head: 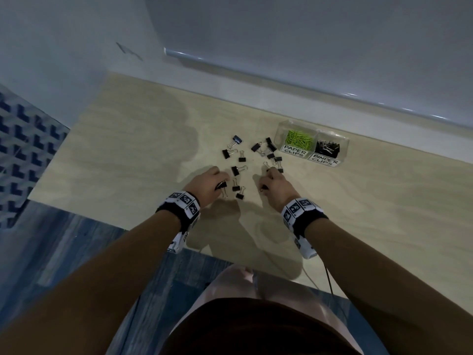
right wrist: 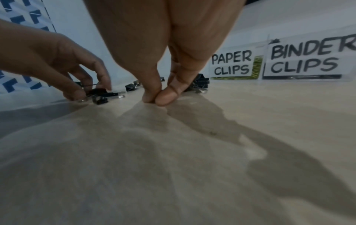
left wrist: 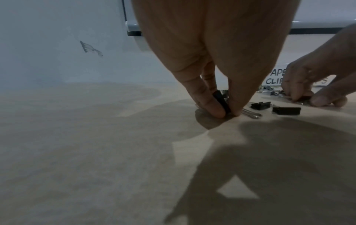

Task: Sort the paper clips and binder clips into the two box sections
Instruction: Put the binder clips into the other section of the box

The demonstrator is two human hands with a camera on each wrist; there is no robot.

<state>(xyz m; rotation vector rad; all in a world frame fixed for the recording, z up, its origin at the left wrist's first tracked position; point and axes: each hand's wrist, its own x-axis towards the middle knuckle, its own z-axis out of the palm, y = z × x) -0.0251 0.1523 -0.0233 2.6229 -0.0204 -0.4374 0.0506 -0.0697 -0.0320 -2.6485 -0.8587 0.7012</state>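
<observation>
The pale wooden tabletop carries everything in front of me, with a grey wall rising behind it and blue patterned flooring off to my left. Near the back right of the tabletop stands a clear two-section box. Its left section, labelled PAPER CLIPS, holds a heap of green paper clips; its right section, labelled BINDER CLIPS, holds several black binder clips.

Loose binder clips lie scattered on the bare wood between the box and my hands, some just beside the box, others nearer my left side. No loose paper clips show among them.

My left hand is down on the tabletop at the near left edge of the scatter. In the left wrist view its thumb and fingers pinch one black binder clip, which touches the wood, with its wire handles sticking out to the side. Two more small clips lie just beside it.

My right hand is lowered at the near right edge of the scatter, wrist band behind it. In the right wrist view its thumb and forefinger are pressed tip to tip at the tabletop; I cannot tell whether anything is caught between them.
</observation>
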